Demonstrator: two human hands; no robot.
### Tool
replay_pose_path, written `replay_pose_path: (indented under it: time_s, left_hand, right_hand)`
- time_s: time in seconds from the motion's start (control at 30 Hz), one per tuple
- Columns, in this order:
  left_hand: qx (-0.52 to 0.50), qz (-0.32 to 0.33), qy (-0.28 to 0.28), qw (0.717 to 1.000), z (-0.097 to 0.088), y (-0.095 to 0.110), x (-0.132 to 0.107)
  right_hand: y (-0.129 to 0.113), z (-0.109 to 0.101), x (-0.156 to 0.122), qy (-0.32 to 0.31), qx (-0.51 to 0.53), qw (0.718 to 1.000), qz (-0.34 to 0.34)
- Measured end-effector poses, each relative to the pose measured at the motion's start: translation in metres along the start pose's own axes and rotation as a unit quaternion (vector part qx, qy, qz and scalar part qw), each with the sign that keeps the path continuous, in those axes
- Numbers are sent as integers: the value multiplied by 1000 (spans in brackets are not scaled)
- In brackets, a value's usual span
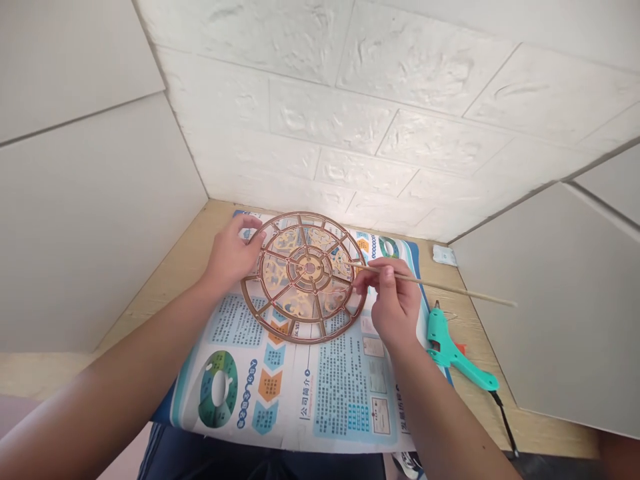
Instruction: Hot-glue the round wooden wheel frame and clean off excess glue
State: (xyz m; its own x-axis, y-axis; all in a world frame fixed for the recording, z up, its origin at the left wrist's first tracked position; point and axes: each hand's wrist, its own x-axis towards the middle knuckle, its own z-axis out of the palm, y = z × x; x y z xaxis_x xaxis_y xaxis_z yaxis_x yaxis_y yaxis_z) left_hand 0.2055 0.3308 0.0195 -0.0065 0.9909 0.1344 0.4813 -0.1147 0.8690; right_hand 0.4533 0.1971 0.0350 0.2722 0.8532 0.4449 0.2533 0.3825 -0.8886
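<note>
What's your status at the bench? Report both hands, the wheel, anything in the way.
Left hand on rim of brown lattice wheel. Right hand pinching thin wooden stick, tip at wheel. Teal glue gun off right, nothing in the way.

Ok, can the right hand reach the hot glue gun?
Probably yes: the hot glue gun lies just beside the right hand, nothing standing between, though that hand holds a wooden stick.

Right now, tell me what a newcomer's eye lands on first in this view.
The round brown openwork wheel stands out first, at the centre on a printed blue-and-white sheet, held at its rim by the left hand. The right hand pinches a thin wooden stick that reaches the wheel's edge. A teal hot glue gun lies to the right on the wooden tabletop.
</note>
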Motion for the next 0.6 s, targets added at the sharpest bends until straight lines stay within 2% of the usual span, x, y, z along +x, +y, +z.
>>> replay_pose_path:
  time_s: [0.07, 0.13, 0.2, 0.27, 0.47, 0.6]
  left_hand:
    - [-49, -32, -15, 998, -1, 1, 3]
    - [-112, -60, -23, 992, -2, 3, 5]
    - [-173, -70, -24, 982, -1, 4, 7]
    - [-206, -75, -26, 975, -1, 4, 7]
    - [-187, -55, -58, 979, 0, 2, 5]
    - [-128, -16, -118, 984, 4, -5, 5]
  right_hand:
    - [-2, -2, 3, -37, -68, 997, -5]
    - [-3, -1, 4, -118, -138, 983, -7]
    - [-3, 0, 3, -187, -178, 966, -9]
    - [0, 2, 3, -226, -207, 952, -16]
    - [8, 2, 3, -219, -252, 942, -29]
    - [7, 2, 2, -227, -235, 945, -12]
